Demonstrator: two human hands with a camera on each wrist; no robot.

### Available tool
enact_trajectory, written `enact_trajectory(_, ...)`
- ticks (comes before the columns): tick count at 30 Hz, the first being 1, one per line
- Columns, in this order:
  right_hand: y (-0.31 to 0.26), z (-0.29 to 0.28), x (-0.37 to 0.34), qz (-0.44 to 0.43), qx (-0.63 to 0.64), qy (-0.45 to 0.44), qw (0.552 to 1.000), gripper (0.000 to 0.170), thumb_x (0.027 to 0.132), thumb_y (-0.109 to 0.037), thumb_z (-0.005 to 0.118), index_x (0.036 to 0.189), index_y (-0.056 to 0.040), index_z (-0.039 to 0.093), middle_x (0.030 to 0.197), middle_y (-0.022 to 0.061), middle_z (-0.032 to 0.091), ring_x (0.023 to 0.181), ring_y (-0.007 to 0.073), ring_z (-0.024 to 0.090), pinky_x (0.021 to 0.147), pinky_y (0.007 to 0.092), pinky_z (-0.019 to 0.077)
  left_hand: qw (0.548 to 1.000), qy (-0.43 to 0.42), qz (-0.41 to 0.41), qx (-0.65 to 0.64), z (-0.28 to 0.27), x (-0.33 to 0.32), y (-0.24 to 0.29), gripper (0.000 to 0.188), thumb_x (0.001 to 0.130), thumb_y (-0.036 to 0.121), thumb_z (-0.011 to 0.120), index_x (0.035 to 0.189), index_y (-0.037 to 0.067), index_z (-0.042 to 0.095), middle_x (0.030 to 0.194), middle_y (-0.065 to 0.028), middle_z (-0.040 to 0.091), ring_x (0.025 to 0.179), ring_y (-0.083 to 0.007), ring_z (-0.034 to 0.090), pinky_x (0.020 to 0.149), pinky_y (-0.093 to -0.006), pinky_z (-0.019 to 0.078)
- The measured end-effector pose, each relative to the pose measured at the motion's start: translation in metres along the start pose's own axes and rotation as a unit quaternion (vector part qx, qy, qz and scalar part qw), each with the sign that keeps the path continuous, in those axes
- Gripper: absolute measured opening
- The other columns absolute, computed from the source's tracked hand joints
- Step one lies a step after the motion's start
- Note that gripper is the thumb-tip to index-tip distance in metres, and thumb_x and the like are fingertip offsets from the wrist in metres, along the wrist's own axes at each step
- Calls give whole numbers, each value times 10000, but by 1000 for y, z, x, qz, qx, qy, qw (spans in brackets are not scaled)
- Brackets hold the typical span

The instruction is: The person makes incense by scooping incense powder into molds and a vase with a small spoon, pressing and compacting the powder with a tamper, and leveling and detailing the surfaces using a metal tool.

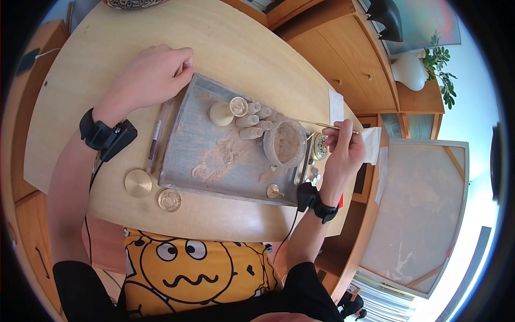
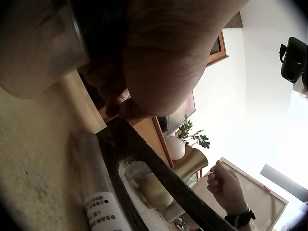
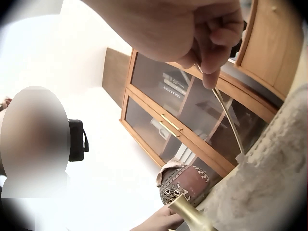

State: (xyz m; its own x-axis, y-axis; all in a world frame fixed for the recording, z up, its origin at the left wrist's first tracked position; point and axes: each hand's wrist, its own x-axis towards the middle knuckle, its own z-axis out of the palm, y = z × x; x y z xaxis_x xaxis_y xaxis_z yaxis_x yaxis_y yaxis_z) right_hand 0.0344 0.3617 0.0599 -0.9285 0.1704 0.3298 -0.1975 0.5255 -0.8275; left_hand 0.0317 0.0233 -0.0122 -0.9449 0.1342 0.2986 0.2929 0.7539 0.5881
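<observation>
My right hand [image 1: 343, 155] pinches a thin brass tool [image 1: 316, 124] over the far side of a glass bowl [image 1: 270, 146] of pale brown powder. The right wrist view shows the tool [image 3: 228, 114] slanting down from the fingertips, its lower end at a whitish bit by the powder. My left hand [image 1: 150, 77], fingers loosely curled, rests by a corner of the grey tray [image 1: 188, 180]; nothing shows in its grip. A brass vase [image 1: 220, 114] and several small capped bottles [image 1: 250, 132] stand between the hands on the tray.
Loose powder and a small brass piece [image 1: 274, 191] lie on the tray. Outside it are a brass disc [image 1: 138, 183], a patterned disc [image 1: 169, 200], a labelled tube [image 1: 155, 140] and an openwork brass lid [image 1: 321, 147]. White paper [image 1: 371, 144] lies beyond the right hand.
</observation>
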Motion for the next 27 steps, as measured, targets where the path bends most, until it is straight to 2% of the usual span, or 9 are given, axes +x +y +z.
enact_trajectory(5, -17, 4, -3, -30, -29, -19, 999, 264, 1013, -199, 549, 893, 22, 628, 708, 66, 692, 612, 52, 538, 589, 200, 424, 1000, -12, -15, -2, -2, 0, 2, 170, 907, 138, 578, 800, 14, 531, 555, -145, 532, 501, -314, 494, 512, -419, 356)
enact_trajectory(12, -11, -17, -10, -41, -58, 25, 997, 267, 1011, -185, 544, 896, 39, 632, 712, 78, 687, 610, 64, 552, 592, 210, 438, 1000, -9, -9, -2, -1, 0, 1, 170, 907, 138, 576, 800, 15, 531, 556, -145, 536, 507, -316, 504, 516, -421, 362)
enact_trajectory(15, 6, -31, -17, -12, -72, 35, 997, 275, 1016, -193, 534, 887, 30, 631, 707, 73, 681, 608, 64, 551, 592, 208, 435, 1000, -3, 1, -4, 1, 1, -1, 170, 907, 140, 577, 801, 16, 530, 561, -145, 538, 510, -316, 506, 518, -423, 365)
enact_trajectory(18, 24, -40, -25, 43, -59, -10, 997, 285, 1021, -208, 527, 885, 22, 626, 706, 70, 678, 610, 61, 547, 582, 205, 423, 1000, -2, 7, -6, 3, 1, -3, 173, 909, 142, 578, 803, 16, 527, 566, -145, 536, 513, -315, 506, 519, -421, 366)
enact_trajectory(22, 44, -36, -36, 65, -12, -20, 998, 302, 1030, -242, 514, 888, 3, 618, 717, 67, 676, 602, 57, 517, 564, 204, 394, 1000, -12, -11, 8, 1, 1, 0, 179, 913, 142, 579, 806, 11, 520, 563, -142, 524, 510, -305, 496, 514, -408, 363)
enact_trajectory(27, 54, -28, -36, 144, 98, -42, 984, 318, 1037, -266, 499, 876, -20, 618, 710, 55, 660, 594, 64, 498, 559, 208, 387, 1000, -9, -7, -7, -1, 1, 3, 186, 915, 145, 581, 806, 7, 522, 558, -139, 520, 496, -292, 487, 502, -397, 357)
